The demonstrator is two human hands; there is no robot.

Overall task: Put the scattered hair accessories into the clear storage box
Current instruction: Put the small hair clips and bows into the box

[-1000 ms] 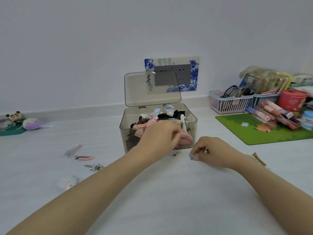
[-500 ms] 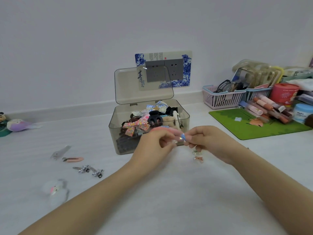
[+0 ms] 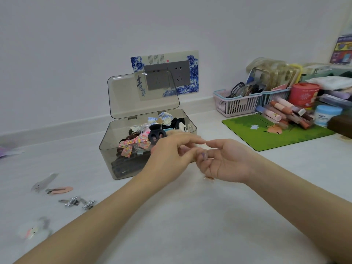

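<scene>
The clear storage box (image 3: 112,155) stands open with its lid (image 3: 142,96) upright, and it holds bows, claw clips and dark hair ties. My left hand (image 3: 169,159) and my right hand (image 3: 230,162) meet just in front of the box's right corner. Both pinch a small purple-blue clip (image 3: 204,156), which is blurred. A small peach piece (image 3: 209,178) shows under my right hand. On the table to the left lie a grey clip (image 3: 44,182), a pink clip (image 3: 61,189), silver clips (image 3: 77,201) and a white fluffy clip (image 3: 33,230).
A green mat (image 3: 253,136) lies at the right with tubes piled on it (image 3: 282,115). Behind it are a pink basket of glasses (image 3: 236,105), a red tub (image 3: 303,94) and a blue jar (image 3: 326,115). A wall socket (image 3: 178,74) sits behind the box.
My left hand left the box front, and my right hand rose from the table with the small clip. Both hands came together, and the right palm now faces up.
</scene>
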